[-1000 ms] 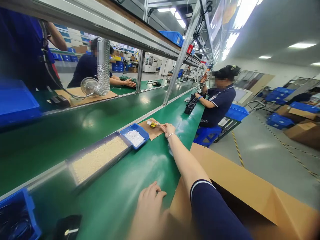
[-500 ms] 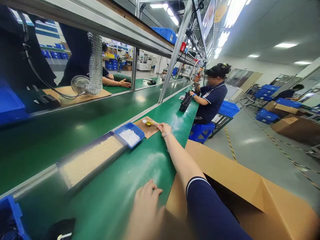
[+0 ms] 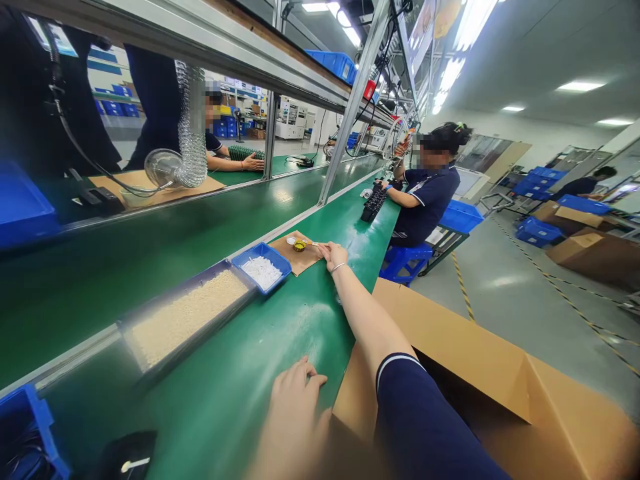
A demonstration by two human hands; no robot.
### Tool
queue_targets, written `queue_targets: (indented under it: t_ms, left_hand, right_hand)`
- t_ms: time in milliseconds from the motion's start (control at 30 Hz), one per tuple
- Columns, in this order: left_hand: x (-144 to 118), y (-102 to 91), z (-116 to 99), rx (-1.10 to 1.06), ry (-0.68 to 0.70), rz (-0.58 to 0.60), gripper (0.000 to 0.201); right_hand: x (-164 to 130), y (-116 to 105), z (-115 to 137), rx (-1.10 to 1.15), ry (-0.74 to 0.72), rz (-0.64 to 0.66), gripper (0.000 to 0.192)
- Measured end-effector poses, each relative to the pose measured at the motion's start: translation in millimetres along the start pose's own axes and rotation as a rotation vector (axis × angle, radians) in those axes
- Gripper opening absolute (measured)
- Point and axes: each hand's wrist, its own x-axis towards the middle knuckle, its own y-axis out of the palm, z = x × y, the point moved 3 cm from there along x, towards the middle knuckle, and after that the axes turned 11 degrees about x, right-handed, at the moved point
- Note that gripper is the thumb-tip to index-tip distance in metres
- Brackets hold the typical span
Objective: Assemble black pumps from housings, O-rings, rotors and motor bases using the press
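Note:
My right hand (image 3: 336, 253) reaches far forward, its fingers pinched on a slim stick (image 3: 315, 243) with an orange and pale handle. The stick's other end is at a small round pot of yellow stuff (image 3: 299, 246); whether it dips in is too small to tell. A white round lid or dish (image 3: 291, 240) sits beside the pot, both on a brown cardboard sheet (image 3: 300, 267). My left hand (image 3: 295, 407) hovers or rests at the near bench edge, fingers loosely bent and thumb apart, holding nothing.
A blue tray (image 3: 287, 268) of white pieces adjoins a long clear bin (image 3: 187, 317) of cream-coloured bits. A black item with a white stick (image 3: 135, 465) lies near left, by a blue crate (image 3: 37, 407). An open cardboard box (image 3: 450, 327) stands right. A co-worker (image 3: 430, 187) sits farther along.
The view has shifted slightly. My right hand stays pinched on the stick, whose end has moved a little at the yellow pot. My left hand is nearly unchanged.

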Motion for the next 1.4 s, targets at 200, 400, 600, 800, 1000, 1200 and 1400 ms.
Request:
queue_targets:
  t_ms: [200, 400, 600, 800, 1000, 1200, 1400]
  left_hand:
    - [-0.9, -2.1, -1.2, -0.006, 0.002, -0.031, 0.039]
    - [-2.0, -3.8, -1.6, -0.018, 0.009, -0.067, 0.039]
    - [-0.5, -2.9, -0.7, -0.032, 0.004, -0.052, 0.038]
    - [-0.3, -1.3, -0.3, -0.039, 0.001, -0.044, 0.037]
    - [-2.0, -0.5, 0.8, -0.039, 0.012, -0.052, 0.038]
    - [-2.1, 0.3, 0.7, -0.041, 0.005, -0.047, 0.037]
    - [-1.1, -1.2, -1.6, -0.036, -0.021, 0.000, 0.039]
  right_hand:
    - [-2.8, 5.9, -0.9, 0.037, 0.009, 0.105, 0.033]
    - [-6.7, 2.8, -5.8, 0.030, 0.067, 0.134, 0.030]
    - [-5.0, -3.4, -7.8, 0.024, 0.096, 0.157, 0.032]
    - [-0.7, -12.5, -7.2, 0.030, 0.096, 0.150, 0.032]
    - [0.0, -19.1, -3.1, 0.054, 0.093, 0.137, 0.033]
    - [-2.8, -21.7, -3.1, 0.072, 0.092, 0.107, 0.032]
    - [-20.9, -16.4, 10.6, 0.135, 0.056, 0.092, 0.032]
